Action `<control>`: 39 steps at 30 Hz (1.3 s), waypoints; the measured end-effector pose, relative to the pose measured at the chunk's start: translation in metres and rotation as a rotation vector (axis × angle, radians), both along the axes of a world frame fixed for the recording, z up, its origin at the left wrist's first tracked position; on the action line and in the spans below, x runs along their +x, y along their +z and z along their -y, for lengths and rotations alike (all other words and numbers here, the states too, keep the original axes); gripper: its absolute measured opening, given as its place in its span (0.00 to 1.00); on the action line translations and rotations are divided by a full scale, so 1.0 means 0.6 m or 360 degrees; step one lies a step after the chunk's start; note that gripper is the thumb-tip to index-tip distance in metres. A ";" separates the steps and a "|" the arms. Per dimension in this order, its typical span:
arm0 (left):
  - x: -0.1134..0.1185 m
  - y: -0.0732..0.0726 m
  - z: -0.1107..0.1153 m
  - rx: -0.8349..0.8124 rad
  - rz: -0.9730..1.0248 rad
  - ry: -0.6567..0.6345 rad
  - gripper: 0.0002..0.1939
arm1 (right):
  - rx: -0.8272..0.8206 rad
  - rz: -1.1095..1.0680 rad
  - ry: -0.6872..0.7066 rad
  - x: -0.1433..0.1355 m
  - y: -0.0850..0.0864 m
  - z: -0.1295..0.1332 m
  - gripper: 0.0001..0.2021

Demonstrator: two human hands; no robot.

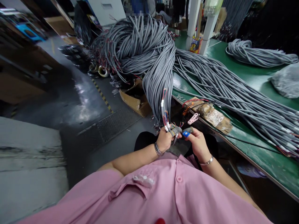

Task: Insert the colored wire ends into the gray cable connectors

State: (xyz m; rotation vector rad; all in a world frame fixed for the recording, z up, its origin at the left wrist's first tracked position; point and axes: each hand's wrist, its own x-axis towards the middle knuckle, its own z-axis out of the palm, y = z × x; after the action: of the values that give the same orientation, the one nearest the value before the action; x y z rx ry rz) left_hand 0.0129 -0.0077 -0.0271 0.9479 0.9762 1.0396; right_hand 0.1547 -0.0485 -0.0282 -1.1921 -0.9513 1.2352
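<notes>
My left hand (164,140) is closed around a few grey cables (162,109). Their ends stand up from the fist, with white bands and bare coloured wires. A grey-and-yellow wrap covers a finger of this hand. Close beside it, my right hand (198,143) is pinched, with blue tape (186,134) on the thumb and a grey wrap on the index finger. Its fingertips almost meet the left fingers near thin coloured wires (179,125). What lies between the right fingertips is too small to make out.
A large bundle of grey cables (158,68) hangs over the bench edge in front. More cables (224,81) run along the green bench (259,81). A pink clip (193,118) and a taped block (213,116) sit at its edge. An open carton (135,101) stands on the floor.
</notes>
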 end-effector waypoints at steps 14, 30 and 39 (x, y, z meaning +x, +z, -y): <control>-0.002 -0.010 0.008 0.0130 -0.0201 -0.0047 0.15 | -0.0119 -0.0061 -0.0038 -0.007 0.017 -0.021 0.12; -0.001 -0.005 0.001 0.0015 0.0059 0.0032 0.13 | -0.0171 -0.0474 0.0002 -0.011 -0.009 -0.007 0.08; -0.003 0.011 -0.003 0.0001 0.0151 -0.0077 0.12 | -0.0259 -0.0818 -0.0027 0.031 -0.016 -0.031 0.20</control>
State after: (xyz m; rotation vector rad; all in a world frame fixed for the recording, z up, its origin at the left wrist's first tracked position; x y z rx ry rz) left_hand 0.0109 -0.0062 -0.0204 0.9105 0.8706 1.0351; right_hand 0.1734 -0.0300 -0.0381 -0.9308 -0.4655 1.5291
